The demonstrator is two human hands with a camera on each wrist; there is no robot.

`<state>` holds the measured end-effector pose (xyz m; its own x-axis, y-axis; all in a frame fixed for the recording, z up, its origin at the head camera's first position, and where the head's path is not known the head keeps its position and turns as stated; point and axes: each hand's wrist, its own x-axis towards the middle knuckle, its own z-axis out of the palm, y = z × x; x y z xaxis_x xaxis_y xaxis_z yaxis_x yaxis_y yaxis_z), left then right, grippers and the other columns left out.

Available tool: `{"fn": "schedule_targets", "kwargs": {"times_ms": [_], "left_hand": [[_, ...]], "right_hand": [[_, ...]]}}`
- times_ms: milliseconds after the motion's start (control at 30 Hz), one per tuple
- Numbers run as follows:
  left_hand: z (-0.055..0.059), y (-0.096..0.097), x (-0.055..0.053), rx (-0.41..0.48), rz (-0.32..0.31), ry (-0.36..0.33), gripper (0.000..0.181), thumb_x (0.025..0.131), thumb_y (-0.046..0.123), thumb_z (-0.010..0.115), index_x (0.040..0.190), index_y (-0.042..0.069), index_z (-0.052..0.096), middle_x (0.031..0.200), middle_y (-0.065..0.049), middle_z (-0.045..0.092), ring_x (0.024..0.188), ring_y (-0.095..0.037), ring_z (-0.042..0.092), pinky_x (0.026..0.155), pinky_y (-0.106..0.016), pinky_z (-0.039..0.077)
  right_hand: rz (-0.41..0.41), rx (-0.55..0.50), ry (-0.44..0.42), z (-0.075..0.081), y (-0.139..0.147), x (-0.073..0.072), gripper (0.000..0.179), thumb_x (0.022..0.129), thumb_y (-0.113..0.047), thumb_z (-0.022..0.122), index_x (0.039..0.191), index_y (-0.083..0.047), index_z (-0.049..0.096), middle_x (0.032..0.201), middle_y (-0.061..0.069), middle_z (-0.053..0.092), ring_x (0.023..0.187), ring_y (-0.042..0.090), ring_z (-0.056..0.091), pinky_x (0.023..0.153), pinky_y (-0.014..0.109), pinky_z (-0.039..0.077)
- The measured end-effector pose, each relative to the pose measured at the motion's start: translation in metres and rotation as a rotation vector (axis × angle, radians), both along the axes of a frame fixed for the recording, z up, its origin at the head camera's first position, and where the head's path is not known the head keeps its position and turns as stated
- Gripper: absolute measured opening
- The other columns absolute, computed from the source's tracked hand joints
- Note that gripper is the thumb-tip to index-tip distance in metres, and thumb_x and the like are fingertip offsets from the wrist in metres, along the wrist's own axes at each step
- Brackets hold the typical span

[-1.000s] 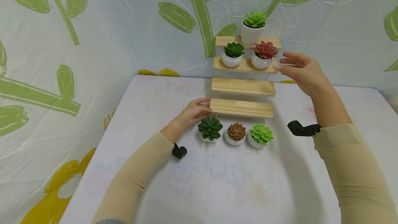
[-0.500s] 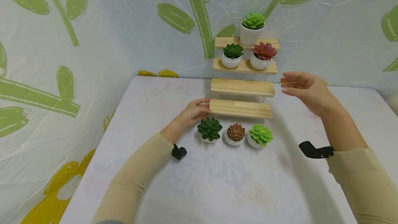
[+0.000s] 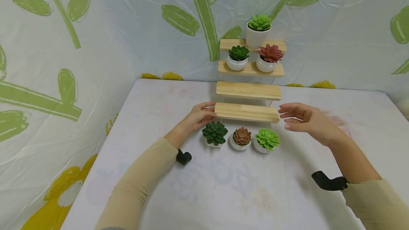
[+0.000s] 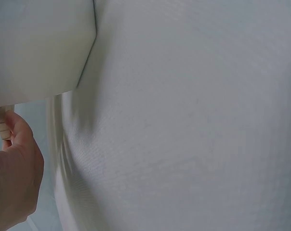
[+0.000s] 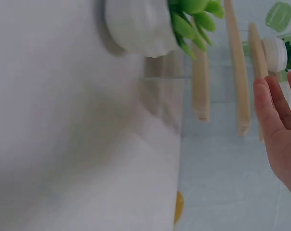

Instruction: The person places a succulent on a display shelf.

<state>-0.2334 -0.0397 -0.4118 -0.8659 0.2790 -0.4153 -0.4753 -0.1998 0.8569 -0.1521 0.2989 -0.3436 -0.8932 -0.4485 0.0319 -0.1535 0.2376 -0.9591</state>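
My left hand (image 3: 198, 117) grips the left end of the lowest board of a stepped wooden plant shelf (image 3: 246, 112). In the left wrist view its fingers (image 4: 22, 130) pinch the board's end. My right hand (image 3: 314, 122) is held just off the right end of that board, fingers loosely bent, with nothing in them. Three potted succulents stand in a row on the table before the shelf: a dark green one (image 3: 215, 133), a brown one (image 3: 241, 136) and a bright green one (image 3: 267, 139). The bright green one is nearest my right hand.
A bright green succulent in a tall white pot (image 3: 255, 38) stands on the top board. On the board below are a dark green succulent (image 3: 238, 53) and a red one (image 3: 271, 54). Patterned cloth (image 3: 112, 38) hangs behind and left of the white table (image 3: 172, 102).
My right hand has come down from beside the red succulent to the level of the lowest board. My left hand keeps its grip, and the plants have stayed in place.
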Motion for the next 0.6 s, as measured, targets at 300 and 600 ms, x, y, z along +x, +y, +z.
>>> {"fn": "schedule_targets", "kwargs": {"times_ms": [300, 600], "left_hand": [[0.001, 0.000, 0.000, -0.009, 0.001, -0.010, 0.056, 0.082, -0.015, 0.058, 0.134, 0.005, 0.049, 0.130, -0.018, 0.051, 0.104, -0.023, 0.055, 0.089, -0.032, 0.045], [0.003, 0.000, 0.001, -0.011, -0.001, -0.006, 0.057, 0.082, -0.016, 0.057, 0.135, 0.004, 0.048, 0.131, -0.019, 0.050, 0.104, -0.023, 0.054, 0.093, -0.035, 0.043]], "right_hand": [[0.007, 0.027, -0.022, -0.027, 0.003, 0.019, 0.048, 0.085, 0.009, 0.061, 0.130, -0.003, 0.048, 0.120, -0.009, 0.056, 0.104, 0.006, 0.056, 0.082, 0.019, 0.048], [0.129, 0.059, 0.027, -0.047, 0.003, 0.024, 0.069, 0.077, 0.007, 0.071, 0.136, 0.009, 0.035, 0.134, 0.001, 0.045, 0.116, 0.007, 0.046, 0.090, 0.021, 0.044]]}}
